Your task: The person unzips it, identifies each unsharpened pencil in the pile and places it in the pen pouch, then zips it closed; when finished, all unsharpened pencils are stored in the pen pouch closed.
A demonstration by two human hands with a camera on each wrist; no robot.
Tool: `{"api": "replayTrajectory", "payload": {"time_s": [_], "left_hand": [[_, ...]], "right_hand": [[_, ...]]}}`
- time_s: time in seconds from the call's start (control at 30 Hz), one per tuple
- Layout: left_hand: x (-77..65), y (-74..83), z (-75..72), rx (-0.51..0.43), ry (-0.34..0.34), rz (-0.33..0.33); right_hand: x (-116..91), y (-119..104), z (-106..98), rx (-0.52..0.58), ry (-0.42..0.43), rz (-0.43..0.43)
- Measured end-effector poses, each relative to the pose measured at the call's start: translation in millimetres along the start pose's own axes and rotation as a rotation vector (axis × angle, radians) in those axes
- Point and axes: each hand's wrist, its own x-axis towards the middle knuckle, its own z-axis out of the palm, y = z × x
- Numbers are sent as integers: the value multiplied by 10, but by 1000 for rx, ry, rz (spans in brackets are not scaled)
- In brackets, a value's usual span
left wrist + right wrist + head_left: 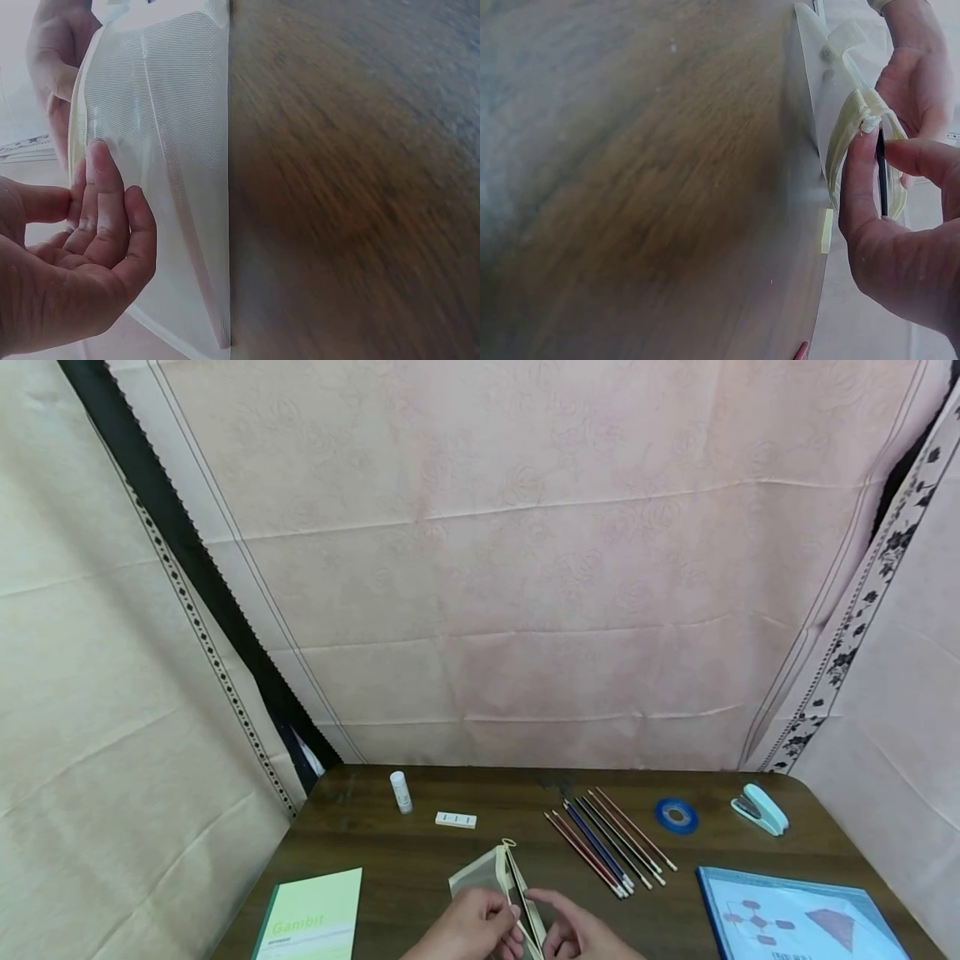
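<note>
- Now the pouch (480, 868) is at the table (360, 835), between both hands, its mouth parted
- Left hand (478, 922) pinches its edge
- Right hand (581, 931) touches other edge; if it grips, I cannot tell
- Pencils (600, 847) lie near, at right

Green book (307, 910) to mesh pouch (476, 870): offers a lane over bare wood.
Pencils (600, 839): bar the low path beyond the right hand (581, 933).
Pencils to blue folder (798, 914): leaves a narrower lane.

Glue stick (401, 793), blue tape (677, 829), mint stapler (766, 810)
</note>
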Motion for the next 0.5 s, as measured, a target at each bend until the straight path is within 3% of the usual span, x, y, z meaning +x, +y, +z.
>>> {"api": "replayTrajectory", "payload": {"time_s": [0.27, 0.5], "left_hand": [[-15, 5, -1, -7, -7, -13], [-5, 13, 5, -23, -11, -15]], "right_hand": [[12, -33, 5, 43, -15, 50], [-6, -63, 14, 30, 54, 99]]}}
